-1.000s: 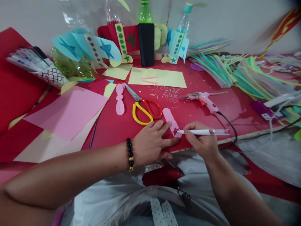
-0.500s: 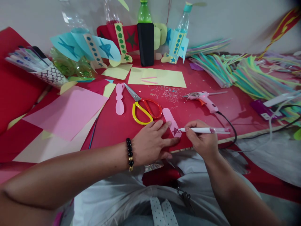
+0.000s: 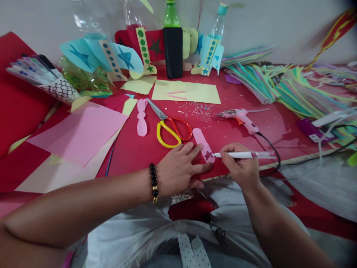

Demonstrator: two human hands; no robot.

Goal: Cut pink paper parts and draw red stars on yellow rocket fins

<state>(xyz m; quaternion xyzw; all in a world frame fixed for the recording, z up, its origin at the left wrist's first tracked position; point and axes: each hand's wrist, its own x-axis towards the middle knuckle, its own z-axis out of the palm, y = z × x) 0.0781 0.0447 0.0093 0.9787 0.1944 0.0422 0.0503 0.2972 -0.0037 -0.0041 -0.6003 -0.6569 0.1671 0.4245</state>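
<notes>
The left hand (image 3: 178, 172) lay flat on the red counter (image 3: 237, 139), fingers spread apart, tips right up against a pink paper strip (image 3: 199, 139), though you couldn't really tell if they pinned it. The right hand (image 3: 240, 165) pinched a white pen (image 3: 245, 155), its fingers hiding part of the barrel. The pen's tip sat right by a small dark pink star (image 3: 208, 155) on the strip's lower end, too close to tell if they touched. Just past the strip were red-and-yellow-handled scissors (image 3: 170, 132) and a pink glue gun (image 3: 240, 116), and the stuff at the far right edge was too blurry to make out.
</notes>
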